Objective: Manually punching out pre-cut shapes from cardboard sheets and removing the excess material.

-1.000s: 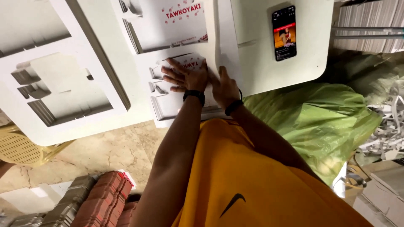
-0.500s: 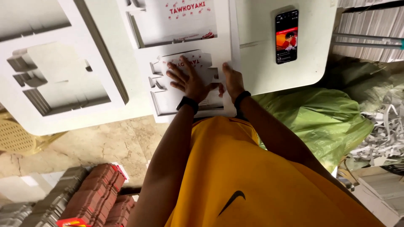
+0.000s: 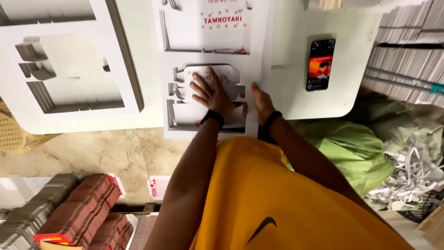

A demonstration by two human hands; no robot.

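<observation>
A stack of white die-cut cardboard sheets [image 3: 261,55] with red printing lies on a white table [image 3: 351,55], hanging over its near edge. My left hand [image 3: 210,92] presses flat, fingers spread, on a punched-out box blank [image 3: 229,74] inside the sheet's cut-out. My right hand [image 3: 260,99] rests on the sheet's right border strip, fingers curled over it. Both wrists wear black bands.
A second stack of white cut-out sheets [image 3: 125,60] lies at the left. A phone [image 3: 320,64] with a lit screen sits on the table at the right. Green sacks [image 3: 356,148], paper scraps [image 3: 411,176] and bundled flat cartons [image 3: 83,213] stand on the floor.
My view has shifted a little. My left hand has slid up onto the punched-out blank with fingers spread; my right hand has moved to the sheet's right border.
</observation>
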